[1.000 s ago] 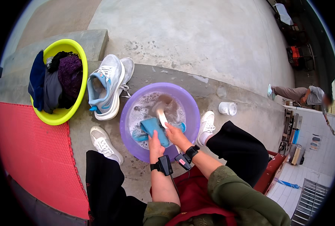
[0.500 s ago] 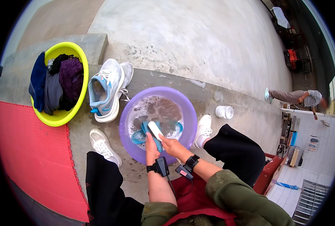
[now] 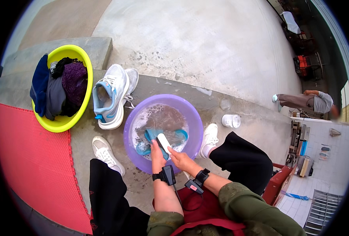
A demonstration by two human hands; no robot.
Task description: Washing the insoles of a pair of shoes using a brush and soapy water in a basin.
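Note:
My right hand point(image 3: 183, 160) grips a white, oblong brush point(image 3: 164, 143) at its near end; its bristles are hidden. The brush lies against a flat blue piece point(image 3: 153, 134) whose kind I cannot make out. My left hand point(image 3: 157, 157) is closed on the near part of that piece, its fingers mostly hidden. Both hands are over the near half of a purple basin point(image 3: 198, 131) of cloudy, sudsy water. More blue curved edges show in the water at the left and right.
Left of the basin stand white-and-blue sneakers point(image 3: 113, 94), beside a yellow tub point(image 3: 88, 74) of dark clothes. A white jar point(image 3: 231, 120) stands to the right. My white shoes flank the basin. A red mat point(image 3: 33, 157) lies at left. Another person point(image 3: 306, 101) is far right.
The brush has shifted slightly down and right along the blue piece, my right hand with it. The view has shifted a little. The far person's arms have changed position.

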